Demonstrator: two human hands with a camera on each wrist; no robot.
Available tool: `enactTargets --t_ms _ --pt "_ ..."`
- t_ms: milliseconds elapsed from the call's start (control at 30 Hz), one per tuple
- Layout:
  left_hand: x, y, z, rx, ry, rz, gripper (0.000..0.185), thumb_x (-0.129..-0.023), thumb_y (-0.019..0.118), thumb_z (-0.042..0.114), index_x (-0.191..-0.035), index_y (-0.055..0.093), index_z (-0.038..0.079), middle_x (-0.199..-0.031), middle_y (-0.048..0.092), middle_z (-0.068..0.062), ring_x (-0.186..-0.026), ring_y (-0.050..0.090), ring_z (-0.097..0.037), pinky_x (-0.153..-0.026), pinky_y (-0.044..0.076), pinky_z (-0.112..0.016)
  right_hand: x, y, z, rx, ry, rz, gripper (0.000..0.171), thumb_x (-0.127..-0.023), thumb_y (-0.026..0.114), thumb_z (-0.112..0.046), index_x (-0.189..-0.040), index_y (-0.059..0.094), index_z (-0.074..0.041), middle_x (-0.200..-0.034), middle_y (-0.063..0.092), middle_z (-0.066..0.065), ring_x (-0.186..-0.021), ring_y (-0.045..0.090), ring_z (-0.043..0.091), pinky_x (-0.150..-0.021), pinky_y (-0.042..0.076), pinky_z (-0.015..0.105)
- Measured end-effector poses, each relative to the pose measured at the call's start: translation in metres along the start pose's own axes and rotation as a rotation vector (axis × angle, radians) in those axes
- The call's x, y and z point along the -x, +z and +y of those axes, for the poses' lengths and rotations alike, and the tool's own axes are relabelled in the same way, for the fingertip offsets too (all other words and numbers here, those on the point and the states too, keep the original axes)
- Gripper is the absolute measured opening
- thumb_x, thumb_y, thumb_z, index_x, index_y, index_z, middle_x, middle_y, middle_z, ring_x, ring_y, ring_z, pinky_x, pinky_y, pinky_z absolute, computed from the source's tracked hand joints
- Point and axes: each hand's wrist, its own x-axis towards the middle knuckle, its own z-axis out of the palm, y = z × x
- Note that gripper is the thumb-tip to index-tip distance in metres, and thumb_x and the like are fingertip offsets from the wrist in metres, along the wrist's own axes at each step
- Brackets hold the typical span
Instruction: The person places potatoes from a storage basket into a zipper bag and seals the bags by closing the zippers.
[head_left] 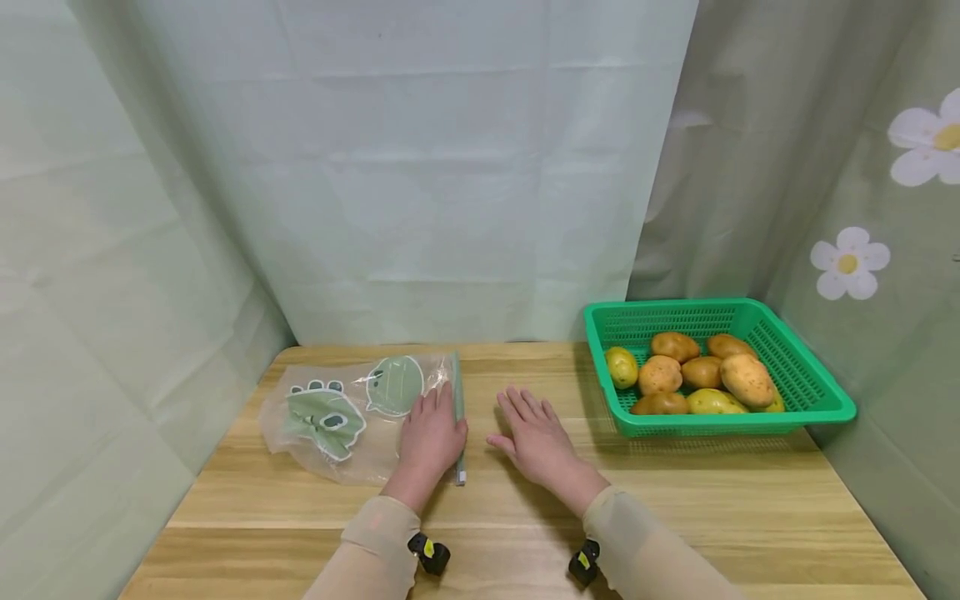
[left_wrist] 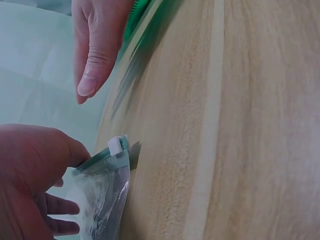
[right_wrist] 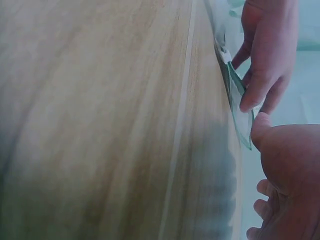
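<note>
Pale green cloth [head_left: 465,183] hangs behind the table and down both sides. The wooden table [head_left: 540,533] spreads beneath both hands. On its far right stands a green plastic basket [head_left: 735,423] with pierced walls.

On the left part of the table lies a clear bag [head_left: 375,450] printed with green cartoon shapes, its zip strip [head_left: 458,375] running along the side towards the person's right. Light sleeves [head_left: 645,533] cover both forearms.

The left hand [head_left: 431,433] rests on the bag beside the zip strip, its fingers extended rather than wrapped round anything; the thumb is at the strip, though one cannot tell whether it presses there. The right hand [head_left: 536,442] is over the wood between the bag and the basket, well apart from the bag's strip, palm down, fingers straight and slightly spread, holding nothing.

White flowers [head_left: 850,263] with yellow centres decorate the cloth on the right. Brown potatoes [head_left: 747,381] sit heaped in the basket, with yellow-green pieces [head_left: 622,367] among them. A small black camera [head_left: 430,553] is worn at each wrist. Smallest is the white slider [head_left: 461,477], at the strip's near end.
</note>
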Motion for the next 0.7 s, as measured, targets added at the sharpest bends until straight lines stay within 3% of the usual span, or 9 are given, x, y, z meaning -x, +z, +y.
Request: enactTargets --t_ms 133,233,367,567,700 --pt "-0.003 0.001 -0.004 0.017 0.0 0.023 0.07 -0.101 0.071 0.018 -0.164 0.046 -0.001 -0.143 0.064 -0.031 -0.131 0.061 -0.052 -0.11 0.051 -0.065 0.0 0.001 -0.001 0.002 0.0 0.004 0.077 -0.112 0.057 -0.051 -0.171 0.04 -0.005 -0.175 0.035 0.02 -0.162 0.031 0.042 -0.129 0.025 0.066" --pt "-0.006 0.001 -0.007 0.032 -0.016 0.044 0.071 -0.099 0.069 0.014 -0.165 0.046 0.001 -0.119 0.073 -0.028 -0.104 0.072 -0.046 -0.09 0.061 -0.06 0.0 0.002 -0.001 0.002 -0.005 0.01 0.076 -0.112 0.058 -0.051 -0.17 0.04 -0.005 -0.174 0.037 0.02 -0.162 0.032 0.042 -0.129 0.025 0.066" --pt "-0.008 -0.002 -0.01 0.051 -0.041 0.054 0.071 -0.098 0.067 0.01 -0.166 0.046 0.004 -0.087 0.071 -0.017 -0.072 0.067 -0.033 -0.065 0.06 -0.052 -0.001 0.001 -0.001 -0.008 -0.011 0.016 0.075 -0.112 0.059 -0.05 -0.17 0.041 -0.004 -0.173 0.038 0.02 -0.161 0.033 0.042 -0.129 0.025 0.066" --pt "-0.006 -0.006 -0.012 0.043 -0.035 0.064 0.065 -0.1 0.065 0.007 -0.164 0.053 0.01 -0.067 0.061 -0.008 -0.057 0.057 -0.026 -0.056 0.055 -0.046 -0.001 0.002 -0.003 -0.038 -0.03 0.036 0.073 -0.112 0.061 -0.046 -0.169 0.042 -0.002 -0.172 0.041 0.021 -0.16 0.035 0.044 -0.128 0.026 0.067" --pt "-0.003 -0.008 -0.013 0.056 -0.01 0.111 0.056 -0.1 0.067 0.005 -0.155 0.065 0.015 -0.082 0.074 -0.016 -0.065 0.067 -0.032 -0.062 0.059 -0.049 -0.001 0.001 -0.005 -0.064 -0.043 0.04 0.073 -0.113 0.061 -0.045 -0.169 0.042 -0.002 -0.171 0.043 0.022 -0.159 0.036 0.045 -0.128 0.025 0.068"
